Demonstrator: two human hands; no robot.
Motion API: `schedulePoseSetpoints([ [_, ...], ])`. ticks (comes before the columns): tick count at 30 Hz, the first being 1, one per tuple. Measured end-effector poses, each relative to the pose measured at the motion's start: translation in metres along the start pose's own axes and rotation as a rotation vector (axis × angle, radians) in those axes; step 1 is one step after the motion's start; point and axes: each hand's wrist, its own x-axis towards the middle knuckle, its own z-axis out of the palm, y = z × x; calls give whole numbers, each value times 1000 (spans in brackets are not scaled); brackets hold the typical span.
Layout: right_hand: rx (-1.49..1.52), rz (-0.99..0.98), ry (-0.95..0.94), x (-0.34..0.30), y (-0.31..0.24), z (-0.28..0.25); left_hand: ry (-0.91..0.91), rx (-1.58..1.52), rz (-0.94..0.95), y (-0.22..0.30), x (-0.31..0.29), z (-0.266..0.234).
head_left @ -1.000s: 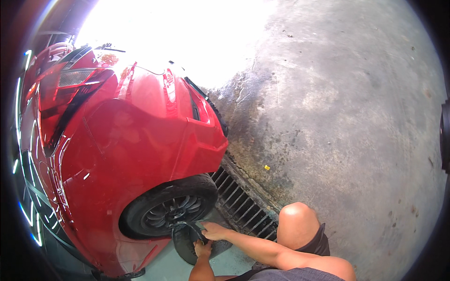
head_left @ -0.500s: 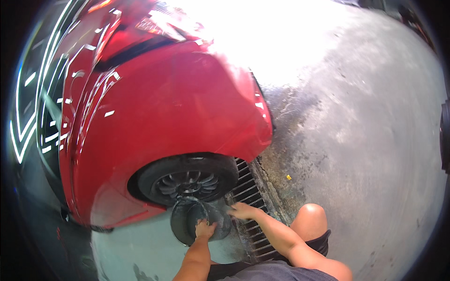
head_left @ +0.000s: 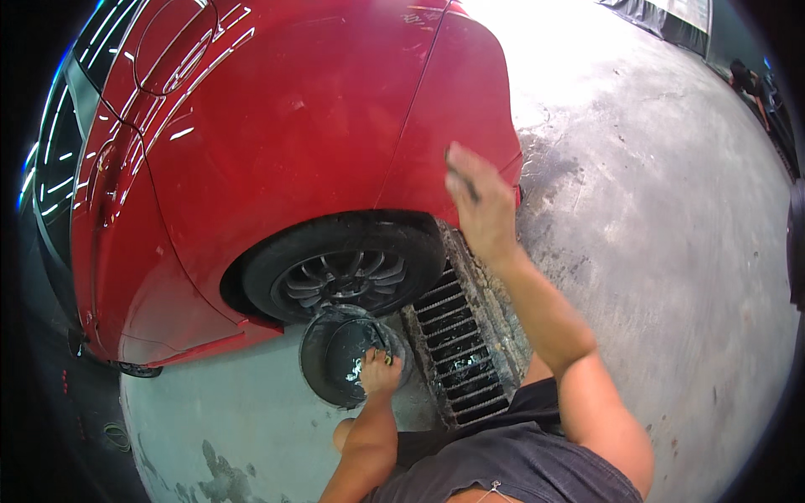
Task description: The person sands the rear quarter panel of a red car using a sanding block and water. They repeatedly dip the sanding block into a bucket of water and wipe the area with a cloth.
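A dark bucket (head_left: 317, 362) stands beside the rear wheel (head_left: 340, 272) of a red car (head_left: 293, 126), with wet, foamy patches showing inside it. Over the bucket's right side, my left hand (head_left: 381, 375) is closed; a small yellowish and dark bit shows at its fingers, too small to name. My right hand (head_left: 486, 205) is raised in front of the car's rear corner, slightly blurred. Its fingers are bent around something dark and thin that I cannot make out. Whether it touches the paint cannot be told.
A metal drain grate (head_left: 457, 352) runs along the floor right of the bucket. Pale concrete floor (head_left: 654, 251) spreads to the right, with dark damp stains near the car. A coiled hose or cable (head_left: 116, 436) lies at the lower left.
My right hand has risen from beside the bucket, above the grate, to the car's rear corner. My left hand stays at the bucket. The view has shifted, showing more of the car's side.
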Motion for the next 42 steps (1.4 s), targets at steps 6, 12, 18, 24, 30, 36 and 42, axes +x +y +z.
schedulePoseSetpoints([
  [6, -167, -502, 173, 102, -26, 44, -41, -18, -24, -3, 3, -7],
  [12, -498, -616, 89, 128, -28, 58, -81, -33, -78, 5, 3, -16],
  [18, -743, -705, 56, 112, -14, 61, -56, -34, -54, 3, 2, -13],
  [24, -736, -591, 21, 116, -26, 62, -53, -17, -12, 2, 3, -12],
  [30, -684, -606, 37, 122, -22, 67, -47, -35, -6, 2, 2, -14],
  [36, -733, -533, -30, 100, -16, 71, -34, -31, 6, -2, 3, -10],
  [42, -661, -449, 19, 100, -19, 79, -61, -52, -17, 2, 4, -17],
])
